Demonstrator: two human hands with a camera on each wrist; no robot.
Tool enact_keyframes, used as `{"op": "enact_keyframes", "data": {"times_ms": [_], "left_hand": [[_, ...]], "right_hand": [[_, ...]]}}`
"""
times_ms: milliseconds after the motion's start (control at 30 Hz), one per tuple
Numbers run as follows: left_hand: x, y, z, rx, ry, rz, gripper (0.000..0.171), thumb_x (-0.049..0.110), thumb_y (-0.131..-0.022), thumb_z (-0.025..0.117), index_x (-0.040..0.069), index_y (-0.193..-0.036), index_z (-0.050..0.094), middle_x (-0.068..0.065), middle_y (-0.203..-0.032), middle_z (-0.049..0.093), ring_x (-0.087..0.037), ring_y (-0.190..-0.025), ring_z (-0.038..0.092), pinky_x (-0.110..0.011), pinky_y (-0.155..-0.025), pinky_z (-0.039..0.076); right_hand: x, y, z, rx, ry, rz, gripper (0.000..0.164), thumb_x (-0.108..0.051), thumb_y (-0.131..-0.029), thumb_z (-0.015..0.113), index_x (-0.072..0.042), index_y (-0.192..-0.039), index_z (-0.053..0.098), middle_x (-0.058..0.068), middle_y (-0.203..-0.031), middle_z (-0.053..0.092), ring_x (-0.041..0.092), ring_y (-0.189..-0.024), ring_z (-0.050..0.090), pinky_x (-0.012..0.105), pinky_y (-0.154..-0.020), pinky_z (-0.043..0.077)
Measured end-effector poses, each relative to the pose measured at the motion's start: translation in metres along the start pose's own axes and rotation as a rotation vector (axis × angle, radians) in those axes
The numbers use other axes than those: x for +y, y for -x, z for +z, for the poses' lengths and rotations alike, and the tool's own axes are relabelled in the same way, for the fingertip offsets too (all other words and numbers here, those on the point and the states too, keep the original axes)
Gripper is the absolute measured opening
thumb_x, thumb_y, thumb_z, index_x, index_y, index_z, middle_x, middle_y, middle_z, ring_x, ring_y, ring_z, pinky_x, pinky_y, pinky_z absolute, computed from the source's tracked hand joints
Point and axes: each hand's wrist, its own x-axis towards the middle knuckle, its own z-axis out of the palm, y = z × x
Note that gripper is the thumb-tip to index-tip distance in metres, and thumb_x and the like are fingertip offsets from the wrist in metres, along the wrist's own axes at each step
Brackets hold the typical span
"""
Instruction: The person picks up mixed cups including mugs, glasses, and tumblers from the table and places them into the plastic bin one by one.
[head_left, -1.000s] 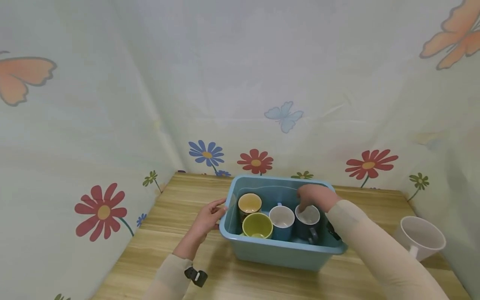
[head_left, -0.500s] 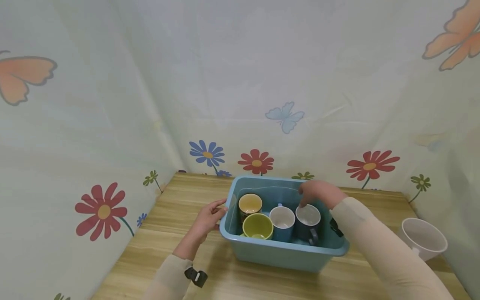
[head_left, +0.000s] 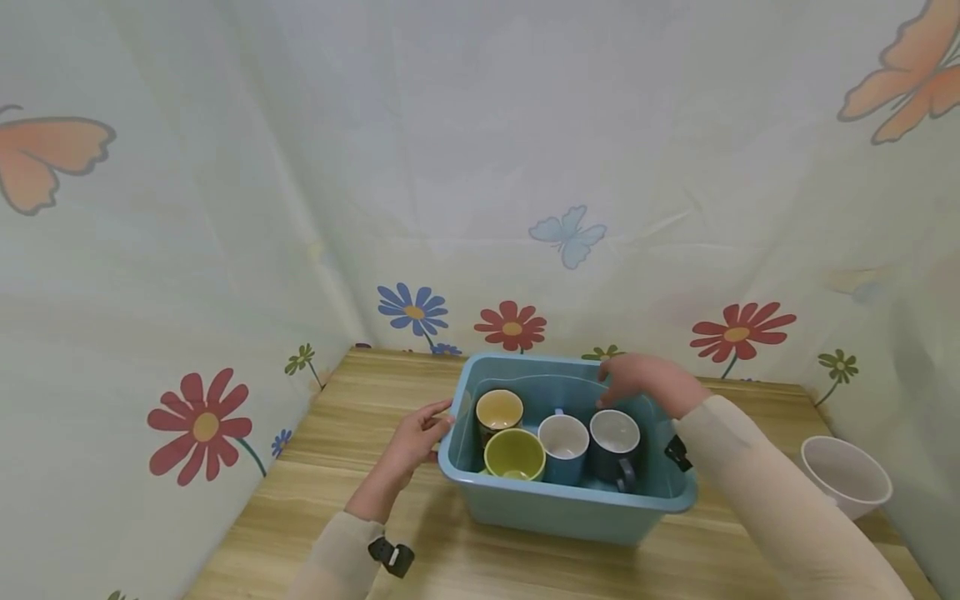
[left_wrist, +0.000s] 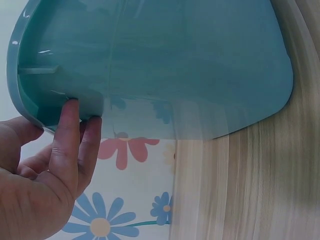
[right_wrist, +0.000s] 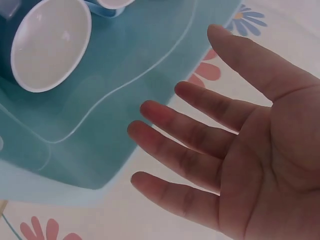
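Observation:
A light blue plastic tub (head_left: 555, 510) stands on the wooden table with several mugs upright inside. My left hand (head_left: 411, 438) holds the tub's left rim; in the left wrist view its thumb is at the rim and its fingers (left_wrist: 65, 145) lie against the wall beneath. My right hand (head_left: 652, 385) hovers over the back right of the tub, fingers spread and holding nothing. Closest to it is a dark mug (head_left: 609, 463) with a white inside. Beside that stand a blue mug (head_left: 566, 467) with a white inside, a green mug (head_left: 515, 454) and a yellow-lined mug (head_left: 499, 408).
A white mug (head_left: 847, 475) is at the far right, partly hidden by the right sleeve (head_left: 780, 492). The wooden table (head_left: 390, 367) meets a flower-patterned curtain (head_left: 480, 208) at the back and on both sides.
My right hand has let go of the dark mug's rim and drawn slightly up and to the right, away from it. The left hand stays at the tub's rim.

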Motion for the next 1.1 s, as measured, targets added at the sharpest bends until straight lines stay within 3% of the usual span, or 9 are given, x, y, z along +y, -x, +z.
{"op": "enact_keyframes", "data": {"times_ms": [300, 600, 833, 1100], "left_hand": [[-0.002, 0.001, 0.0, -0.013, 0.002, 0.002, 0.045, 0.015, -0.106, 0.055, 0.002, -0.148, 0.051, -0.03, -0.131, 0.066, -0.028, -0.102, 0.072, -0.048, -0.078, 0.065], [-0.002, 0.001, -0.002, -0.034, 0.011, 0.017, 0.048, 0.016, -0.107, 0.053, -0.001, -0.151, 0.046, -0.033, -0.131, 0.064, -0.025, -0.099, 0.073, -0.046, -0.08, 0.065], [-0.005, 0.001, 0.0, -0.02, 0.029, 0.025, 0.047, 0.015, -0.107, 0.053, -0.001, -0.15, 0.047, -0.033, -0.129, 0.064, -0.023, -0.097, 0.071, -0.041, -0.076, 0.065], [-0.005, 0.0, 0.003, 0.014, 0.037, 0.031, 0.045, 0.013, -0.105, 0.055, -0.001, -0.148, 0.05, -0.03, -0.123, 0.067, -0.02, -0.092, 0.07, -0.038, -0.072, 0.065]], "right_hand": [[0.008, 0.016, -0.001, 0.082, -0.057, -0.136, 0.05, -0.024, -0.095, 0.072, 0.005, -0.133, 0.06, 0.025, -0.12, 0.069, 0.034, -0.105, 0.066, 0.05, -0.094, 0.059], [0.012, 0.044, 0.005, 0.223, -0.164, -0.227, 0.046, -0.024, -0.096, 0.07, 0.006, -0.129, 0.061, 0.026, -0.119, 0.07, 0.038, -0.107, 0.067, 0.052, -0.091, 0.06], [0.018, 0.06, 0.013, 0.316, -0.238, -0.221, 0.047, -0.028, -0.095, 0.072, 0.001, -0.13, 0.063, 0.021, -0.117, 0.071, 0.034, -0.105, 0.068, 0.05, -0.088, 0.063], [0.027, 0.077, 0.019, 0.428, -0.276, -0.224, 0.048, -0.028, -0.096, 0.071, 0.0, -0.134, 0.061, 0.022, -0.124, 0.07, 0.034, -0.106, 0.068, 0.054, -0.09, 0.061]]}}
